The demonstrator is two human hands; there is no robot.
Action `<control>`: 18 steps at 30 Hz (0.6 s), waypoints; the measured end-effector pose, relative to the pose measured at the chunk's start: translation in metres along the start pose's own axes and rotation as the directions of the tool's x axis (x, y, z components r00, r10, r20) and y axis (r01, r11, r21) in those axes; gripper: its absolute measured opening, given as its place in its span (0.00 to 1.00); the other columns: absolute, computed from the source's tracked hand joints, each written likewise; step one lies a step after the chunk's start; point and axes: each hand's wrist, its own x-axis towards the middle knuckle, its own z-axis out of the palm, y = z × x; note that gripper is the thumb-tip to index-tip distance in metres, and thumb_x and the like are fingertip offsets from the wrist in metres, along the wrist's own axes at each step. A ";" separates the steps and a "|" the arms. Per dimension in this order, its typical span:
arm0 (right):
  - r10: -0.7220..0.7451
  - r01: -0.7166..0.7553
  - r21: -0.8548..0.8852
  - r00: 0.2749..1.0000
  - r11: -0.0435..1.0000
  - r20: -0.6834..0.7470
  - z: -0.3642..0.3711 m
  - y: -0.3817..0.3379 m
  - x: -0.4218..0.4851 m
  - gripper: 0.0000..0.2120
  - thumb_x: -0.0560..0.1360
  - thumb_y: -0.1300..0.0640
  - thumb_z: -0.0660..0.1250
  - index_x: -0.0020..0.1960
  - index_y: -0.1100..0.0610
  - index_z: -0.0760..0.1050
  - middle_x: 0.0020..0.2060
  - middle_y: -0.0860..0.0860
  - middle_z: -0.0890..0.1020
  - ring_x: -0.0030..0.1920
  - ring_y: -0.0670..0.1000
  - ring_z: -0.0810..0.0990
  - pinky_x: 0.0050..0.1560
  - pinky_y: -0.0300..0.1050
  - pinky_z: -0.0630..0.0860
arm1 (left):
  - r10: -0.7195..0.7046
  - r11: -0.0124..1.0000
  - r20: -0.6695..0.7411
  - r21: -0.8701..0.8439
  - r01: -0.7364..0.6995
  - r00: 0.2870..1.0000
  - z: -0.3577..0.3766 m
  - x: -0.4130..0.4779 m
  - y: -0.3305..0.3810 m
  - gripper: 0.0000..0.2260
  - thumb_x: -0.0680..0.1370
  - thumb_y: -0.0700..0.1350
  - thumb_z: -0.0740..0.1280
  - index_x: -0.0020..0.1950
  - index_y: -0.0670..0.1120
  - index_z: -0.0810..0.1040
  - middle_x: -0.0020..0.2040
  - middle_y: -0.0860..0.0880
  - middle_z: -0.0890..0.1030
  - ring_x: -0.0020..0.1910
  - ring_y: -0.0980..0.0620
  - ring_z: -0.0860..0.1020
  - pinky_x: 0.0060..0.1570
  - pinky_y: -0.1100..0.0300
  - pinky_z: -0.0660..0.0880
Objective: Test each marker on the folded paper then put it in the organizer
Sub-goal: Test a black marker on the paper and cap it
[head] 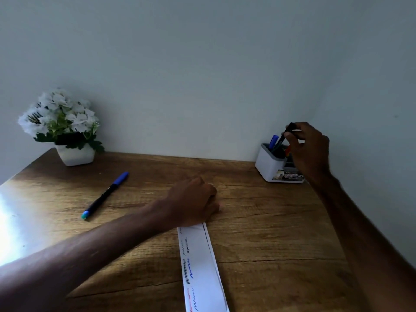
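- Wood-grain counter, plain wall behind.
- Right hand pinches a black marker over the white organizer; lower it straight in.
- Left hand, curled, pins the folded white paper strip.

Right hand lowers a black marker into the organizer — left hand pins the paper.

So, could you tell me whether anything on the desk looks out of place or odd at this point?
Nothing looks damaged or spilled. One blue-capped marker lies alone on the desk, away from the organizer, which fits it not being tested yet. The right hand lowers a dark marker into the organizer; the left hand pins the folded paper.
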 end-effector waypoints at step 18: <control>-0.161 0.175 0.082 0.975 0.981 -0.153 -0.014 -0.057 -0.035 0.13 0.83 0.67 0.55 0.58 0.62 0.78 0.51 0.52 0.86 0.52 0.46 0.85 0.53 0.41 0.80 | 0.065 0.998 -0.034 -0.012 -0.066 0.997 -0.002 -0.003 -0.002 0.17 0.85 0.54 0.58 0.63 0.46 0.81 0.57 0.46 0.84 0.54 0.49 0.82 0.54 0.56 0.78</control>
